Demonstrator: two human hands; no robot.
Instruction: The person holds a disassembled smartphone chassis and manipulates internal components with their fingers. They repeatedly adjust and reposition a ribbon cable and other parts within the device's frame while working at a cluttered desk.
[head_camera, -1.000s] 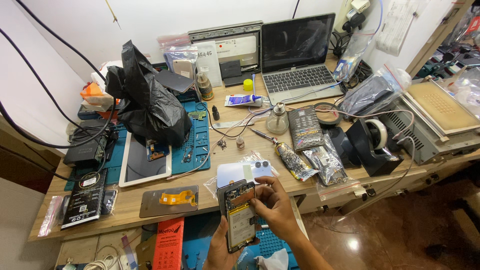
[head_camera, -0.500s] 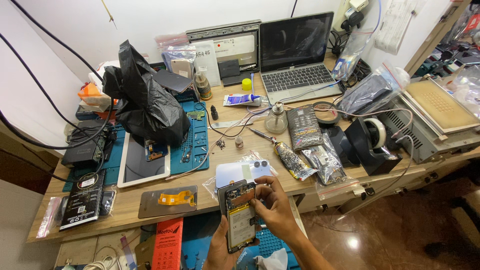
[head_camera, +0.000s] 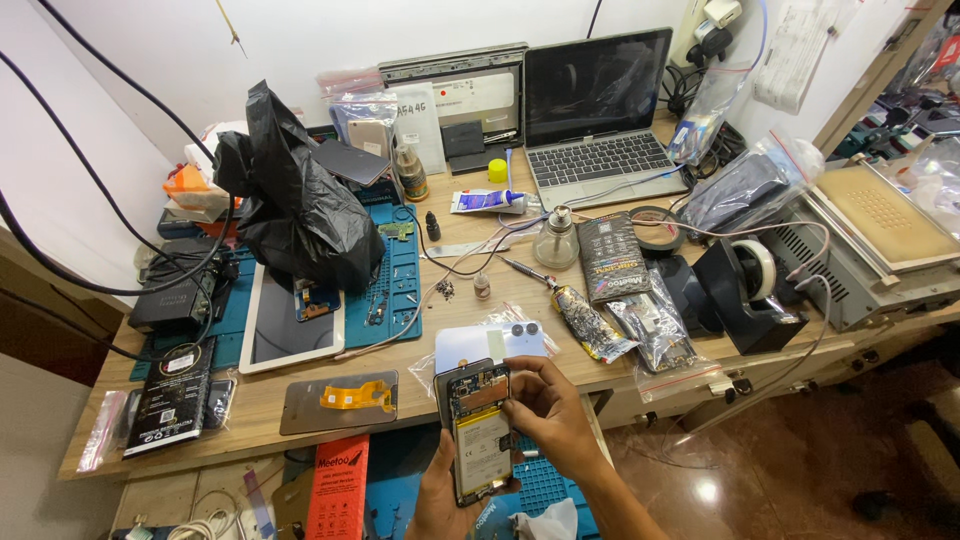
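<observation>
Two bare hands met over one opened phone (head_camera: 478, 430), held low in front of the person, off the near edge of the workbench (head_camera: 560, 300) and above a blue mat on a lower shelf. The left hand (head_camera: 445, 495) gripped the phone from below, fingers wrapped round its lower end, so that the long axis ran almost straight away from the body, tilted slightly to the left, with the exposed battery and board facing up. The right hand (head_camera: 545, 410) came in from the right side and lay nearer the upper half, its fingers curled and the fingertips (head_camera: 508, 382) pinched at the top right corner near the camera end; whether they held a small part or tool there was too small to tell. Just beyond the phone's far end, on the bench, lay a pale blue back cover (head_camera: 490, 345) with two camera holes, close enough that the two nearly overlapped in view. Left of it sat a grey plate with an orange flex cable (head_camera: 340, 398), and further left a white-framed tablet (head_camera: 290, 325) under a black plastic bag (head_camera: 300, 200). A laptop (head_camera: 600, 110) stood open at the back, against the white wall, a tape dispenser (head_camera: 745, 285) to the right, cables strewn across.
</observation>
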